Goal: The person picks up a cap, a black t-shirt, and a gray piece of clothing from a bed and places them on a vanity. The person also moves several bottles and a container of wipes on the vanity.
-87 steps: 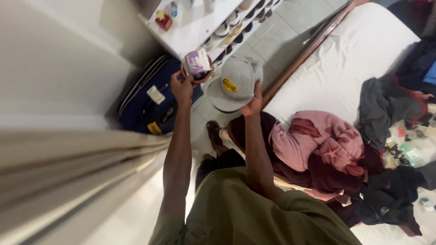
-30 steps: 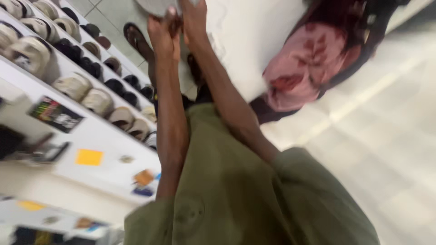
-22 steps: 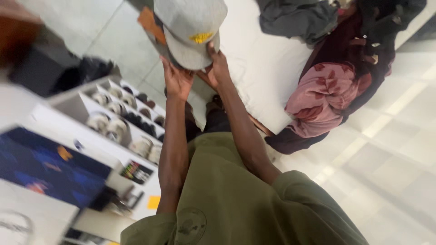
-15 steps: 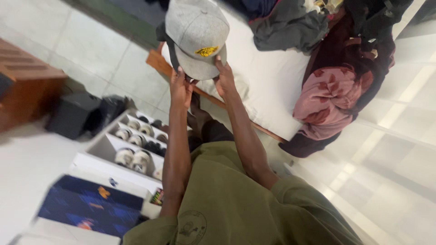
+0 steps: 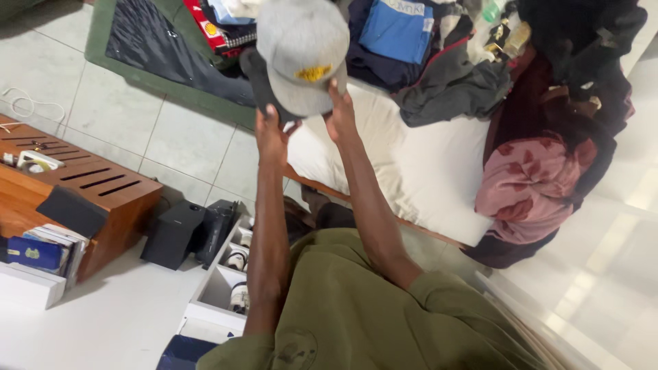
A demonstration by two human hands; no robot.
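A grey cap point(image 5: 301, 51) with a yellow emblem on its front is held up in front of me by its brim. My left hand point(image 5: 269, 133) grips the brim's left side and my right hand point(image 5: 339, 113) grips its right side. Both arms stretch forward over my olive-green shirt point(image 5: 363, 315). The cap hangs above the near corner of a bed with a white sheet point(image 5: 418, 171).
Clothes are heaped on the bed: a pink garment point(image 5: 528, 192), a grey one point(image 5: 452, 89), a blue one point(image 5: 401, 27). An open green suitcase point(image 5: 157, 55) lies on the tiled floor. A wooden cabinet point(image 5: 82, 199), a black box point(image 5: 171, 236) and a white shoe rack point(image 5: 223, 281) stand at the left.
The view has swung round from the shoe rack and blue suitcase toward the bed and green suitcase. My left hand let go of a round tin and now holds the cap with the right.
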